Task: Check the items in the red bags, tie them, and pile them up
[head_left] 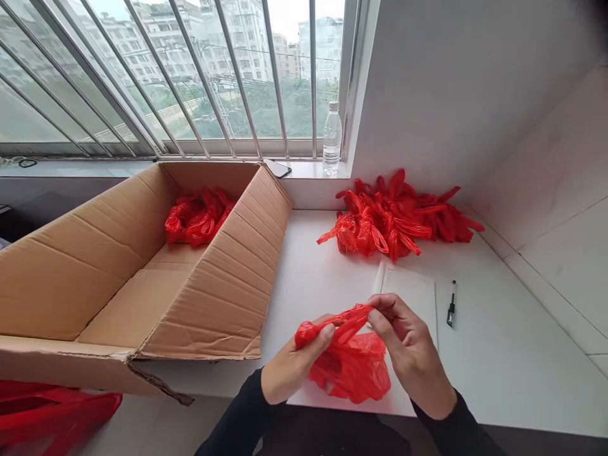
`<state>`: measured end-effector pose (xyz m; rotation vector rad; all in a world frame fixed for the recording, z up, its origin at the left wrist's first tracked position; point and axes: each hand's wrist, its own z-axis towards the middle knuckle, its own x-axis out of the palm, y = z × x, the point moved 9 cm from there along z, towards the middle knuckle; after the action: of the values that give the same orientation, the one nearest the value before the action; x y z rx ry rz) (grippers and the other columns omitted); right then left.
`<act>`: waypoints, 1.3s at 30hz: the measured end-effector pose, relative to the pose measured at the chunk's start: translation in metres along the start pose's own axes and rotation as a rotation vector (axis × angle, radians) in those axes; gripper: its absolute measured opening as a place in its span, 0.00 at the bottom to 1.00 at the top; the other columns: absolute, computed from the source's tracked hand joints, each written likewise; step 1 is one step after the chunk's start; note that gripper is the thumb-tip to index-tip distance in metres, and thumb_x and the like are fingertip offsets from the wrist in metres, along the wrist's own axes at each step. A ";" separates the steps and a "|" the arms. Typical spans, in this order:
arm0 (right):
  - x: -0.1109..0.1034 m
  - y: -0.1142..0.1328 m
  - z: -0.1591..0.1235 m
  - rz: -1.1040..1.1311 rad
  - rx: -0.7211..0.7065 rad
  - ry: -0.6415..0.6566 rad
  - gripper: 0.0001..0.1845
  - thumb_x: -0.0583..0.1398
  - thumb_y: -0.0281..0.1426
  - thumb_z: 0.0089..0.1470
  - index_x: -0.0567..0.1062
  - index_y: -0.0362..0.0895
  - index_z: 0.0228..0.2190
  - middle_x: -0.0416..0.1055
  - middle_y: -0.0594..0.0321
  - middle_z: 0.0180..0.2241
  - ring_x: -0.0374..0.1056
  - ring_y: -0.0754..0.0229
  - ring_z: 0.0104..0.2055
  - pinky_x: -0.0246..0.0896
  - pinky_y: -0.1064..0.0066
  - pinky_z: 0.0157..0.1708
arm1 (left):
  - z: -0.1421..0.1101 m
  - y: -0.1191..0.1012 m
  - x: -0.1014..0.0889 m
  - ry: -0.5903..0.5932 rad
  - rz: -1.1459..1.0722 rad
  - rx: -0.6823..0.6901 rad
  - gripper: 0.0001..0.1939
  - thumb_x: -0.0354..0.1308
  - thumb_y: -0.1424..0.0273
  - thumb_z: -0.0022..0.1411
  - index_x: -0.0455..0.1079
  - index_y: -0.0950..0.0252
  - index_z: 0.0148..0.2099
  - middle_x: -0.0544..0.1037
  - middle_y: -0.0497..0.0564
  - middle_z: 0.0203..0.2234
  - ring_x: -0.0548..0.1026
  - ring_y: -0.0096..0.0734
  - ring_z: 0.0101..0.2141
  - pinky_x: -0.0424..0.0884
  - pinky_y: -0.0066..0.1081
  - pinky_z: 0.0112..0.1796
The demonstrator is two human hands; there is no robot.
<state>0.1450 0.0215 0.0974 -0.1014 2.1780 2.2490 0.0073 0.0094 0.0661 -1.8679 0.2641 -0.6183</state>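
Note:
Between my hands is a red plastic bag (354, 370), its body hanging low over the table's front edge. My left hand (297, 364) is closed on the bunched upper part of the bag, thumb on top. With thumb and fingertips, my right hand (403, 339) pinches the bag's twisted top end. What the bag contains, if anything, cannot be made out. Just beyond my right hand lies a white notebook (413, 288). A heap of red plastic bags (389, 218), several of them knotted, rests at the back of the white table (313, 272).
To the left stands an open cardboard box (223, 278) with red bags (199, 215) at its far end. A pen (451, 307) lies right of the notebook. On the sill are a water bottle (332, 139) and a phone (277, 168). More red plastic (57, 415) is at lower left.

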 end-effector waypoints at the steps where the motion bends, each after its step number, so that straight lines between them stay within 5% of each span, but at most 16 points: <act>1: -0.001 -0.003 -0.002 0.016 0.007 -0.012 0.10 0.56 0.40 0.65 0.71 0.47 0.40 0.71 0.62 0.38 0.69 0.59 0.41 0.65 0.70 0.42 | 0.000 0.005 -0.001 0.012 -0.059 -0.034 0.25 0.50 0.52 0.69 0.69 0.63 0.58 0.76 0.52 0.29 0.71 0.28 0.21 0.69 0.27 0.24; 7: -0.003 -0.017 -0.018 0.175 -0.060 -0.013 0.07 0.52 0.37 0.67 0.68 0.49 0.39 0.73 0.59 0.46 0.70 0.56 0.49 0.65 0.67 0.47 | 0.003 0.013 -0.002 0.065 -0.310 -0.042 0.26 0.49 0.54 0.71 0.66 0.67 0.61 0.79 0.56 0.30 0.77 0.32 0.27 0.72 0.29 0.32; 12: 0.015 0.005 -0.033 0.110 -0.244 0.163 0.05 0.54 0.32 0.64 0.67 0.51 0.34 0.74 0.65 0.39 0.69 0.56 0.46 0.58 0.59 0.57 | 0.006 0.013 -0.013 -0.012 -0.262 0.040 0.18 0.59 0.57 0.66 0.76 0.69 0.41 0.78 0.54 0.31 0.75 0.30 0.31 0.69 0.30 0.38; 15: 0.022 0.013 -0.033 -0.037 -0.303 0.216 0.06 0.54 0.36 0.64 0.71 0.53 0.40 0.72 0.63 0.47 0.66 0.54 0.53 0.55 0.59 0.58 | 0.007 0.009 -0.015 -0.016 -0.198 0.066 0.14 0.70 0.63 0.56 0.74 0.70 0.33 0.77 0.54 0.34 0.73 0.31 0.35 0.67 0.29 0.39; 17: 0.025 0.004 -0.025 -0.154 -0.246 0.230 0.14 0.53 0.39 0.65 0.70 0.54 0.50 0.68 0.62 0.55 0.61 0.52 0.59 0.51 0.58 0.61 | 0.006 0.006 -0.016 -0.019 -0.165 0.069 0.13 0.72 0.67 0.53 0.73 0.70 0.31 0.75 0.52 0.33 0.71 0.28 0.33 0.66 0.27 0.37; 20: 0.027 -0.021 -0.011 -0.266 -0.077 0.246 0.17 0.50 0.42 0.68 0.70 0.51 0.52 0.74 0.61 0.44 0.68 0.54 0.49 0.54 0.60 0.57 | 0.004 -0.001 -0.019 -0.058 0.012 0.132 0.08 0.67 0.72 0.57 0.70 0.67 0.35 0.72 0.47 0.29 0.67 0.25 0.29 0.64 0.27 0.33; 24: 0.031 -0.048 -0.003 -0.224 0.149 0.261 0.21 0.47 0.45 0.69 0.72 0.48 0.50 0.69 0.67 0.26 0.62 0.61 0.27 0.59 0.67 0.34 | -0.003 -0.019 -0.024 -0.272 0.544 0.442 0.13 0.55 0.85 0.56 0.70 0.63 0.40 0.72 0.47 0.33 0.69 0.25 0.32 0.65 0.25 0.34; 28: 0.049 -0.051 0.001 -0.099 0.150 0.383 0.18 0.49 0.40 0.69 0.73 0.46 0.48 0.69 0.66 0.29 0.62 0.61 0.31 0.59 0.68 0.36 | -0.007 -0.022 -0.019 -0.378 0.775 0.672 0.20 0.52 0.86 0.61 0.69 0.60 0.49 0.69 0.49 0.39 0.72 0.25 0.38 0.69 0.23 0.37; 31: 0.052 -0.058 0.006 -0.029 0.172 0.414 0.15 0.51 0.39 0.68 0.74 0.45 0.43 0.70 0.64 0.32 0.63 0.61 0.34 0.59 0.68 0.38 | -0.002 -0.019 -0.023 -0.381 0.814 0.679 0.18 0.54 0.84 0.64 0.68 0.59 0.51 0.71 0.49 0.39 0.73 0.26 0.39 0.70 0.23 0.39; 36: 0.032 -0.075 0.016 -0.061 0.257 0.279 0.13 0.52 0.39 0.67 0.71 0.45 0.37 0.66 0.67 0.31 0.61 0.64 0.30 0.57 0.71 0.32 | 0.006 -0.014 -0.033 -0.331 0.829 0.590 0.17 0.53 0.84 0.64 0.67 0.59 0.49 0.72 0.48 0.36 0.73 0.26 0.35 0.70 0.24 0.35; 39: 0.037 -0.077 0.016 -0.031 0.264 0.352 0.12 0.54 0.39 0.66 0.72 0.45 0.40 0.70 0.64 0.36 0.63 0.63 0.33 0.58 0.71 0.32 | 0.005 -0.015 -0.036 -0.359 0.816 0.612 0.14 0.53 0.82 0.65 0.67 0.59 0.46 0.70 0.47 0.32 0.71 0.25 0.31 0.68 0.23 0.31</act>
<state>0.1117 0.0384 0.0195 -0.5609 2.5979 2.0310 -0.0219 0.0354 0.0684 -1.1026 0.4949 0.1936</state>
